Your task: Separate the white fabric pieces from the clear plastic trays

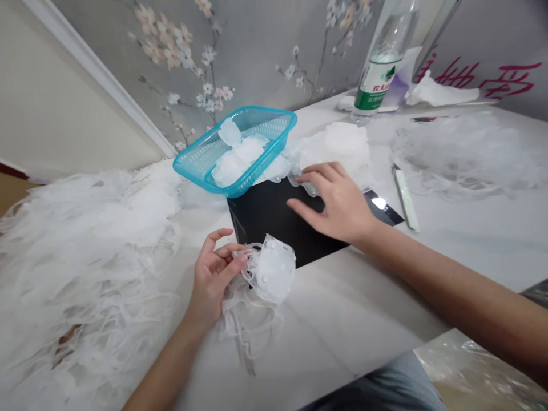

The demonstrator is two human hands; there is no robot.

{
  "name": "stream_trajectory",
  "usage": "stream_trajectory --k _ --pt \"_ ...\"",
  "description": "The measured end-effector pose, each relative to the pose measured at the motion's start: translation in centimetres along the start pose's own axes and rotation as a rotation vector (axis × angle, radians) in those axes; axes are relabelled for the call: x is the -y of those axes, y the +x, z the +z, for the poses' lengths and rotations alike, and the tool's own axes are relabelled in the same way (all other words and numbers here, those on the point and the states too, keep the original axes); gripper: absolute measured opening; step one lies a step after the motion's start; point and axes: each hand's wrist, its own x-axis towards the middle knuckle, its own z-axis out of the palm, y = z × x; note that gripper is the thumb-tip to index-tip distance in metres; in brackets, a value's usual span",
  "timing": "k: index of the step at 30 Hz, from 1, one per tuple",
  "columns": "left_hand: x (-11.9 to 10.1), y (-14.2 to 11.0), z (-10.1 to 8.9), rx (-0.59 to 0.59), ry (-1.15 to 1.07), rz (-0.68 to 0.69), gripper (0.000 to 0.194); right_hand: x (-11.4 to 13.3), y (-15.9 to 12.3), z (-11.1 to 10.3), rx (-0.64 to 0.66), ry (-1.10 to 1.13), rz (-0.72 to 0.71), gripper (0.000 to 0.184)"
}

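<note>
My left hand (216,274) is closed, thumb against fingers, on the edge of a translucent white moulded piece (276,268) with small round bumps. Thin loops of clear trimming (248,319) hang beneath it onto the table. Over the black mat (274,211), my right hand (331,200) has its fingers spread, with thumb and index well apart. Its fingertips are beside a pile of similar white pieces (342,145); whether they touch it I cannot tell. More such pieces (240,157) lie in the blue basket (201,177) behind the mat.
A utility knife (406,200) lies right of the mat. Behind it stand a water bottle (379,80) and crumpled white tissue (440,91). A large heap of stringy clear scraps (94,251) covers the left side, with another tangle (466,154) at the right. A flowered wall (257,57) bounds the back.
</note>
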Motion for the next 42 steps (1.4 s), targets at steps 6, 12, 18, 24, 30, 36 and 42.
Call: stream_trajectory --k 6,12,18,24,30,36,42 --pt "0.4 0.2 0.3 -0.130 0.088 0.030 0.035 4.3 -1.3 0.2 0.579 0.789 -0.057 0.013" --pt "0.8 0.3 -0.2 -0.529 0.278 0.400 0.013 4.7 -1.6 1.0 0.478 1.321 0.599 0.033" --pt "0.0 -0.7 0.0 -0.018 0.457 0.158 0.035 4.5 -1.3 1.0 0.350 1.584 0.913 0.042" --pt "-0.3 -1.1 1.0 0.271 0.453 -0.008 0.027 4.8 -1.4 0.8 0.390 1.664 0.972 0.041" --pt "0.3 -1.1 0.8 0.083 0.300 -0.054 0.029 4.9 -1.4 0.9 0.485 1.659 0.918 0.041" --pt "0.5 -1.1 0.8 -0.004 0.261 -0.069 0.023 4.7 -2.2 1.9 0.371 1.205 0.722 0.043" --pt "0.5 -1.1 1.0 -0.082 0.224 -0.049 0.027 5.4 -3.3 1.3 0.205 0.631 0.090 0.024"
